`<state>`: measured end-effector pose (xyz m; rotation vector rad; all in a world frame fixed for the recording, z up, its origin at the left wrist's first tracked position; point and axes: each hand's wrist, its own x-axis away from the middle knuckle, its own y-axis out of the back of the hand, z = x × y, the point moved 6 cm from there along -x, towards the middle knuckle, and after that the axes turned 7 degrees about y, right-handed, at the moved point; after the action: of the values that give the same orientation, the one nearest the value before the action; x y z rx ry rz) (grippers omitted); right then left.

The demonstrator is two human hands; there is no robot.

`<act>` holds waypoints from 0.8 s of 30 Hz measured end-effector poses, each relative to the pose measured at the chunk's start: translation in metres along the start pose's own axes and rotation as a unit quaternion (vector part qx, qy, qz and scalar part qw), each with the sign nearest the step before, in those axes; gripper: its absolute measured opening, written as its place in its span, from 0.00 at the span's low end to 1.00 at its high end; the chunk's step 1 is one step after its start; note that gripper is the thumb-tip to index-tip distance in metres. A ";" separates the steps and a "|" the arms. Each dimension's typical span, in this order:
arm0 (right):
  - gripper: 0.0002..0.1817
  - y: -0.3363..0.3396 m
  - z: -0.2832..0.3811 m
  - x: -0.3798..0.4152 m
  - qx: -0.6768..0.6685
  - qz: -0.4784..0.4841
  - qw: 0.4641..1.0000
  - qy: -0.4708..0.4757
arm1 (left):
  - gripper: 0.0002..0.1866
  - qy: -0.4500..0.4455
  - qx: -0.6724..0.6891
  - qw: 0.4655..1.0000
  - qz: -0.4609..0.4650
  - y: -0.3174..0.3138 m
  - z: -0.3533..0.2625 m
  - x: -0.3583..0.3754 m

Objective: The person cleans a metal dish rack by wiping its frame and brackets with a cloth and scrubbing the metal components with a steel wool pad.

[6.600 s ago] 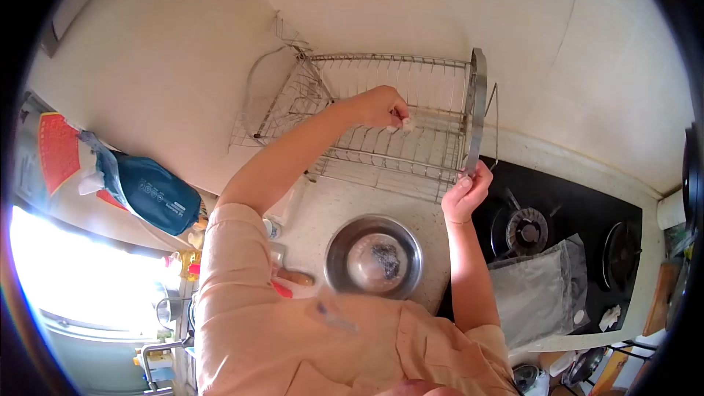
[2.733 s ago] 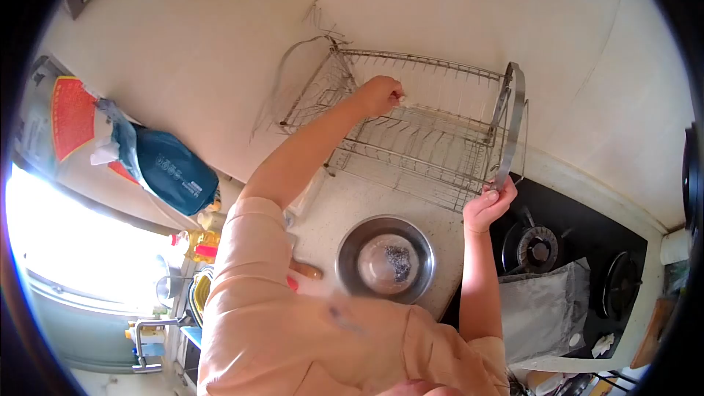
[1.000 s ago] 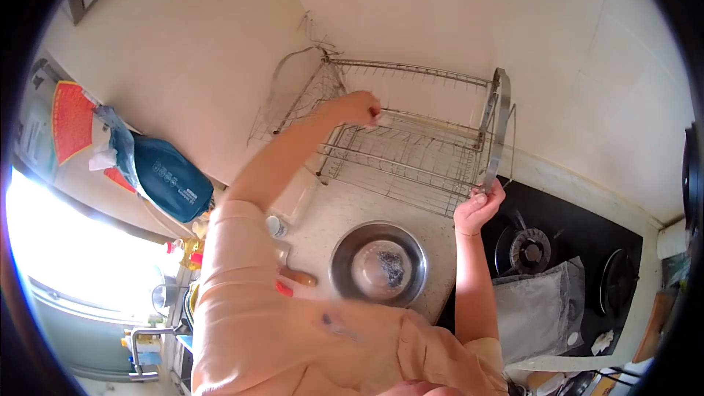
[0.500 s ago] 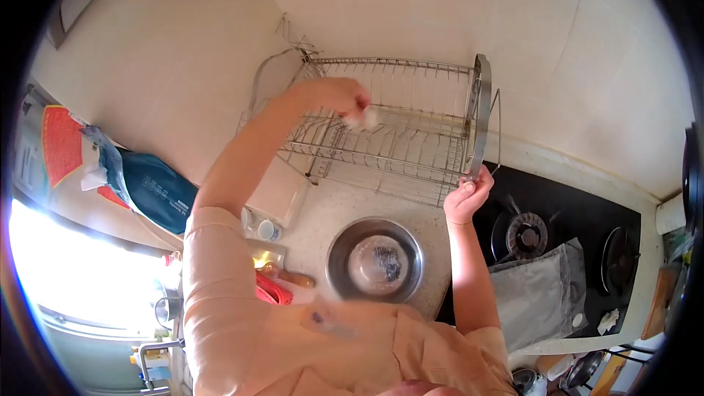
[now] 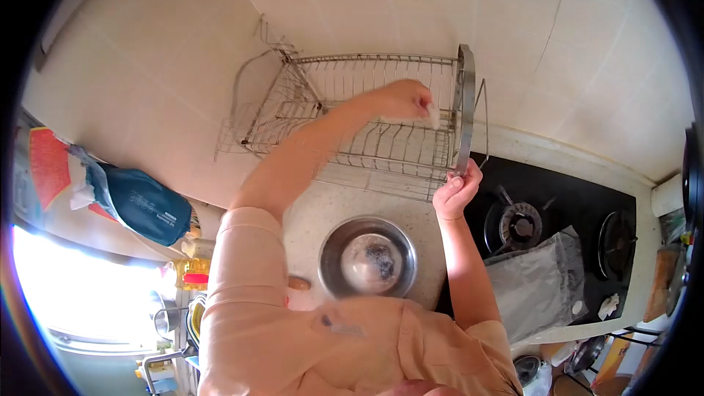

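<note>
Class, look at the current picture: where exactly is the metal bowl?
In the head view, the metal bowl sits at lower centre on the pale counter, between the wire rack and the pinkish shirt, left of the black stove.

I can't read any lettering from here. The pale print (image 5: 147, 202) on the teal bag (image 5: 126, 214), left of frame, and the red sheet (image 5: 50, 165) beside it stay illegible to me.

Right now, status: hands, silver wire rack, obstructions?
Left hand pinching white wad at rack. Right hand gripping its flat metal band. Round steel basin in front, touching neither hand.
</note>
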<state>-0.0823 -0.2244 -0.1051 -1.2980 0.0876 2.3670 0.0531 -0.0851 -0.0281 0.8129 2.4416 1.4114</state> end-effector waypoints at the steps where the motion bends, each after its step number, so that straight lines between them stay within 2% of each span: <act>1: 0.28 0.002 0.000 0.001 0.007 0.003 1.000 0.001 | 0.09 -0.003 -0.016 1.000 0.009 -0.015 -0.006 -0.002; 2: 0.27 0.003 -0.002 0.003 0.010 0.007 1.000 0.003 | 0.09 -0.005 -0.033 0.999 0.018 -0.025 -0.010 -0.001; 5: 0.24 0.005 -0.006 0.006 0.008 0.009 1.000 0.008 | 0.09 0.086 0.009 0.983 0.162 -0.011 -0.041 0.020; 8: 0.24 0.005 -0.006 0.004 0.003 0.003 1.000 0.009 | 0.09 0.098 0.085 0.967 0.218 0.008 -0.060 0.026; 11: 0.25 0.003 -0.004 0.006 0.016 0.005 1.000 0.009 | 0.08 0.030 0.023 0.999 -0.026 0.005 -0.031 -0.001; 14: 0.27 0.002 -0.004 0.002 0.014 0.016 1.000 0.015 | 0.08 0.030 -0.053 0.998 -0.017 -0.030 -0.047 -0.001; 17: 0.27 0.002 -0.004 0.005 0.018 0.018 1.000 0.008 | 0.07 0.008 -0.003 1.000 0.025 -0.029 -0.057 0.008; 20: 0.26 0.003 -0.001 0.002 0.029 0.000 1.000 0.009 | 0.07 -0.007 -0.011 1.000 0.010 -0.015 -0.089 0.038; 23: 0.24 0.004 0.001 0.002 0.017 -0.016 1.000 -0.018 | 0.07 -0.012 -0.041 0.985 -0.167 -0.030 -0.104 0.079; 24: 0.24 0.004 0.002 0.003 0.006 -0.009 1.000 -0.026 | 0.06 -0.042 -0.045 0.976 -0.208 -0.033 -0.107 0.088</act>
<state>-0.0863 -0.2264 -0.1069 -1.2256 0.0738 2.3789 -0.0780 -0.1271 0.0081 0.3057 2.2880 1.2842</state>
